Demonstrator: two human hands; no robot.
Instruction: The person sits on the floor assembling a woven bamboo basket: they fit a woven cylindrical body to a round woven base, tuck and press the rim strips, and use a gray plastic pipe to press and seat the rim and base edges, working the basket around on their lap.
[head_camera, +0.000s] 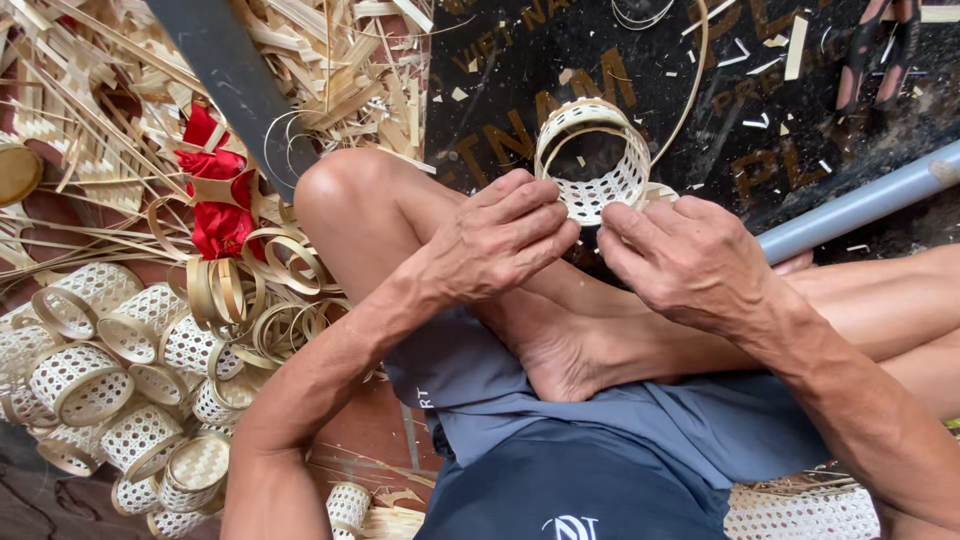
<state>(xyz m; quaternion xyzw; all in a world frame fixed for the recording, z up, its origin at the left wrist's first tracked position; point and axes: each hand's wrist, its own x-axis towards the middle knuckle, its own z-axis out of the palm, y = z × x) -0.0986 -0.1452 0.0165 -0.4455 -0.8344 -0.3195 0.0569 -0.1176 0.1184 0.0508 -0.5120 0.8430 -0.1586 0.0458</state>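
Where the two hands meet at upper centre of the frame, they pinch a small woven bamboo basket (592, 160) between them, a short open cylinder of pale lattice with a flat strip hoop round its rim, held above the person's crossed legs and in front of a dark printed sheet (500, 60) on the floor. The left hand (500, 235) has its fingers curled and pressed together against the near lower edge of the basket; the right hand (690, 262) closes thumb and forefinger on the same edge just beside it, so both grip the rim and not the open weave. The basket looks very light and springy, stiff only along the hoop; I judge the lattice wall would dent or split under a hard squeeze, so the rim band is the safe place to hold, with light pressure from both sides. A loose thin strip (690, 80) arcs up from it at upper right. At lower left lies a heap of finished baskets (110, 390), coiled bamboo hoops (265, 300) beside them, a red cloth (215, 195) above, and a grey pipe (860, 205) at right
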